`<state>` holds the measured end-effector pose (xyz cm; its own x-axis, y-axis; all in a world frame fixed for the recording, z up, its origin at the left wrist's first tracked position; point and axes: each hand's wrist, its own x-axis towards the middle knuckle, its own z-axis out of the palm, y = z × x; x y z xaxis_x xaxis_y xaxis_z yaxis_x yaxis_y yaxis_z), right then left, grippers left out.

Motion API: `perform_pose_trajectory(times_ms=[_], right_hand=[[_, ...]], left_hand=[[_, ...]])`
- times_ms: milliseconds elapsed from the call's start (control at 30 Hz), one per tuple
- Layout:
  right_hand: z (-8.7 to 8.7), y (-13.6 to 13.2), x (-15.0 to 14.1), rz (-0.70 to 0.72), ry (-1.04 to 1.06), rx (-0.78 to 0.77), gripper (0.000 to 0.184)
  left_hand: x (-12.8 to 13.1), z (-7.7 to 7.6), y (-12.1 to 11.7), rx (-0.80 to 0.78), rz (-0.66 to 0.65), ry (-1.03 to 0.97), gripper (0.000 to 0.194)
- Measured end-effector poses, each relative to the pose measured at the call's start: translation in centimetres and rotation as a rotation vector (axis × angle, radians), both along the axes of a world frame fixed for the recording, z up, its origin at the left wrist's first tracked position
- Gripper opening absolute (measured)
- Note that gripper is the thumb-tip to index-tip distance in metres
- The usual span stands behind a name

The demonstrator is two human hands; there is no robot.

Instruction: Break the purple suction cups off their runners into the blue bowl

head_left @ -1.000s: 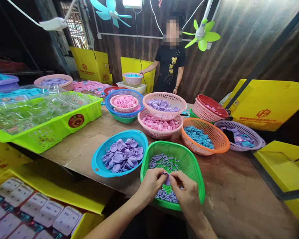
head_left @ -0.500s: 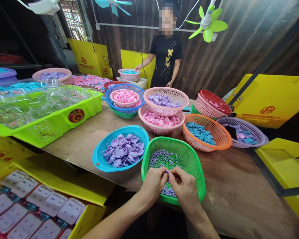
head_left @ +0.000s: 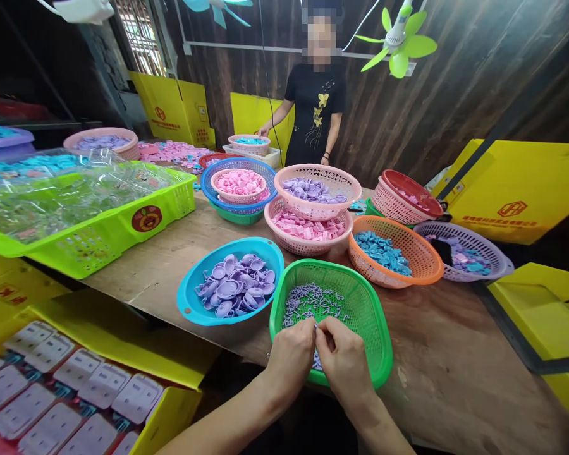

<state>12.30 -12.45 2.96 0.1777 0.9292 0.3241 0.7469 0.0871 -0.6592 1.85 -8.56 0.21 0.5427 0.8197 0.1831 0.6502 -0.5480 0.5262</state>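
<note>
Pinching with left grip [head_left: 291, 354] and right grip [head_left: 344, 351], tips nearly meeting. Held a small purple piece [head_left: 315, 326] between the two sets of fingertips, each drawn in tight. Saw only a sliver of that piece; could not make out its long axis behind the covering fingers. Lay midway, no nearer to one hand than to the other. Listed beneath both grips: green basket [head_left: 367, 335], with purple hooked rods [head_left: 308, 300] loose inside, some just beyond the fingertips. Listed to the left, nearer the left grip: blue bowl [head_left: 188, 294], heaped with purple oval pieces [head_left: 232, 289]. Listed ahead and right, nearer the right grip: orange basket [head_left: 422, 268], on the same desk [head_left: 455, 347].
</note>
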Motion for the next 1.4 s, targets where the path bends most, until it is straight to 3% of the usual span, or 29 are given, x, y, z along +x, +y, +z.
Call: perform_pose_trajectory(times_ms=[67,167,300,400,467,533,700,767,867,967,1133,1267,1400], right_hand=[[0.1,0.7,1.3,0.122,0.16,-0.095,0.019],[-0.5,1.9,4.9,0.225,0.294,-0.237,0.022],[-3.5,2.3,8.5,0.173,-0.153,-0.346,0.012],[-5.9,1.8,7.9,0.235,-0.283,-0.418,0.023],[-6.9,1.5,6.6,0.272,-0.289,-0.435,0.029],[-7.3,1.6,5.7,0.283,-0.3,-0.441,0.026],[-6.7,2.6,7.5,0.189,-0.301,-0.394,0.02],[-6.1,2.7,9.2,0.118,-0.296,-0.35,0.015],[-5.1,2.6,11.3,0.014,-0.288,-0.278,0.012],[-4.5,2.4,12.1,-0.063,-0.278,-0.218,0.012],[-4.1,2.6,12.2,-0.151,-0.247,-0.133,0.014],[-3.9,2.6,12.3,-0.181,-0.222,-0.076,0.012],[-3.8,2.3,12.4,-0.155,-0.108,-0.049,0.015]], left_hand=[[-0.9,0.7,1.2,-0.01,0.016,0.012,0.024],[-3.9,2.6,4.9,-0.021,0.123,0.032,0.025],[-8.3,4.9,9.8,0.184,0.496,0.209,0.029],[-7.9,5.4,10.1,0.405,0.614,0.277,0.047],[-5.7,5.2,9.0,0.469,0.519,0.248,0.048],[-2.9,4.6,7.6,0.444,0.34,0.227,0.042],[2.6,2.1,5.7,0.081,-0.065,0.301,0.031],[4.1,1.2,5.6,-0.073,-0.184,0.357,0.025],[6.3,0.1,5.2,-0.179,-0.309,0.405,0.015],[9.0,-0.7,4.8,-0.233,-0.386,0.426,0.013],[12.6,-2.5,4.5,-0.313,-0.402,0.433,0.021],[13.7,-4.2,4.6,-0.377,-0.395,0.404,0.024],[13.5,-4.7,5.4,-0.445,-0.378,0.329,0.015]])
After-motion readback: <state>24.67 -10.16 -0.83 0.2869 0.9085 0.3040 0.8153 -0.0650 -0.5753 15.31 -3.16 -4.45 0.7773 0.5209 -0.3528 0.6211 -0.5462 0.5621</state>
